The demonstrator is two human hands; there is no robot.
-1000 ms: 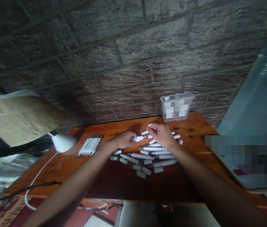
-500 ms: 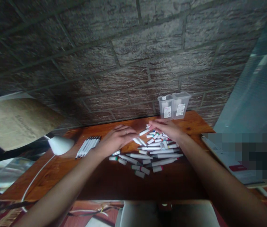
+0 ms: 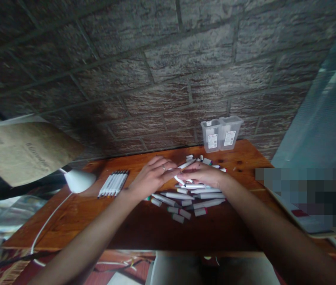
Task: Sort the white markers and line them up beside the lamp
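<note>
A heap of white markers (image 3: 190,195) with coloured caps lies in the middle of a wooden table (image 3: 144,225). My left hand (image 3: 151,176) and my right hand (image 3: 202,174) meet over the heap's far side. A white marker (image 3: 186,164) sticks out between their fingertips, and both hands seem to pinch it. A row of several markers (image 3: 113,183) lies side by side to the left.
Two clear plastic boxes (image 3: 221,134) with labels stand at the table's back edge against a brick wall. A white lamp head (image 3: 77,181) with its cable sits at the left. Papers (image 3: 301,215) lie at the right edge. A newspaper (image 3: 22,150) hangs at the left.
My hands, spread apart over the heap half a second ago, have come together at its far side with one marker between their fingertips.
</note>
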